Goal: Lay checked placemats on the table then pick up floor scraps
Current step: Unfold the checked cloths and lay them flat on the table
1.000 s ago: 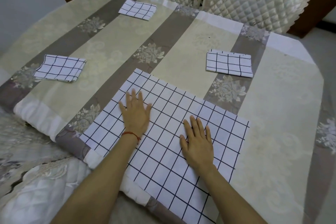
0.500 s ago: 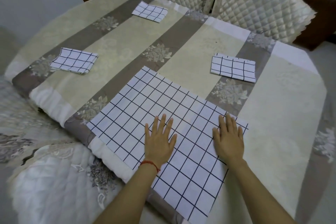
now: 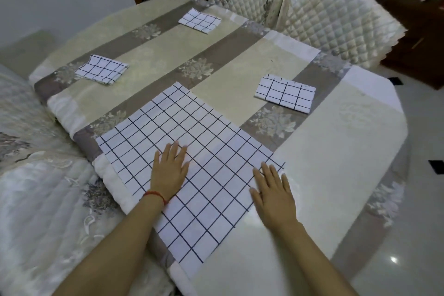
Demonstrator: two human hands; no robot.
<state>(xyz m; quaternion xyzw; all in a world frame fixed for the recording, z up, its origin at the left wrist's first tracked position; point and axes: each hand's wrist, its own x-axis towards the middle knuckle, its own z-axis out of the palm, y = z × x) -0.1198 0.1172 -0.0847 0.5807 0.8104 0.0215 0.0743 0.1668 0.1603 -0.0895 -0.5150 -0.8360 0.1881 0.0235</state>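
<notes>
Far left: a quilted chair cover [image 3: 48,199] against the worktop [image 3: 336,163], draped in a striped floral tablecloth. Left and further back, a folded checked placemat [image 3: 102,72], not yet opened. Far centre, a second folded placemat [image 3: 200,20], likewise untouched. Near centre, one unfolded checked placemat [image 3: 189,151] spread flat, near corner hanging just over the worktop edge. Left hand [image 3: 169,173], red cord at the wrist, resting on its middle, fingers straight and slightly spread, palm down. Right hand [image 3: 274,191] flat on the mat's right edge, fingers extended, partly on the tablecloth. Right of centre, a third folded placemat [image 3: 286,93]. Beyond, two quilted chair backs [image 3: 336,26].

Judged progress: one mat of four laid and being smoothed; three left to unfold. Floor scraps not started; two dark bits on the floor [image 3: 436,167] at far right, identity uncertain.
</notes>
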